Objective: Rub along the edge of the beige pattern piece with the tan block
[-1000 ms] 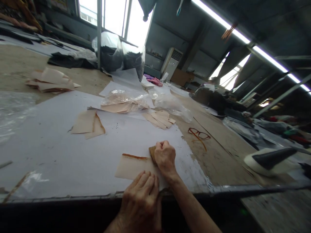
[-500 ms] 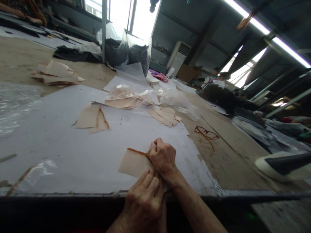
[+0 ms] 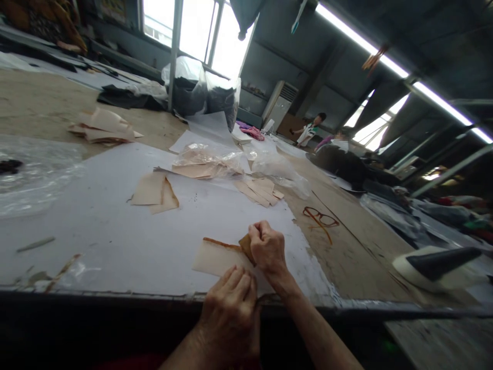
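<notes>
Our right hand clenches its fingers on a pad at the far edge of the sheet, which lies on paper by the desk's front. Our left hand rests its fingers over the sheet; whether they pinch it, we cannot tell. We'd best hold it flat and press evenly along its brown strip.

On the white paper, touches a pale piece with the left hand and grips a brown scrap in the right hand. Shows glasses right of the paper, a clear bag near its far edge.
</notes>
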Tool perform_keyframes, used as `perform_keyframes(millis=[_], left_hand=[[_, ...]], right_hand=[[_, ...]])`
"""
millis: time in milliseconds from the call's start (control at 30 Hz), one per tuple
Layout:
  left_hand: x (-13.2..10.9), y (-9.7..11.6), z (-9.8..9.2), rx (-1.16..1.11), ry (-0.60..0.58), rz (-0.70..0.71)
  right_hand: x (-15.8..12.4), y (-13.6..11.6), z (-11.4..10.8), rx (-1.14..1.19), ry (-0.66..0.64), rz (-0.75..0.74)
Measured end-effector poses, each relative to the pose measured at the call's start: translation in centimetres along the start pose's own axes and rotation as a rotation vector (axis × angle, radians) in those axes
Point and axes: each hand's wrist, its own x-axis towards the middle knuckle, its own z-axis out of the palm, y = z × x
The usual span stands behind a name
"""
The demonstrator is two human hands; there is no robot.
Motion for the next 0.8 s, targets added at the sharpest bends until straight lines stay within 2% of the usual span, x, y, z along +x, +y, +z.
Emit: perform_keyframes(millis=[67,133,333,500,667,800], left_hand=[[-0.1,0.0,0.1,-0.003,0.010,0.009],[-0.2,0.0,0.2,-0.020,0.016,0.006],[-0.3,0.1,0.5,-0.026,-0.004,-0.056],[-0.4,0.0,0.7,-0.018,0.024,-0.052],[-0.5,0.0,0.6,-0.007,0.003,-0.049],[-0.5,0.0,0.5,0.019,-0.022,-0.030]], right_hand=[[-0.7,-0.2,0.3,-0.065,-0.038,-0.143],[-0.9,-0.6,0.8,-0.128,-0.043,-0.210],[-0.1,-1.8,1.8,-0.290,-0.053,0.027],[0.3,-2.4,2.1,-0.305,-0.049,0.089],[1.2,-3.3,2.6,-0.292,-0.060,0.150],[2.3,-3.7,3.4,-0.228,-0.047,0.119]])
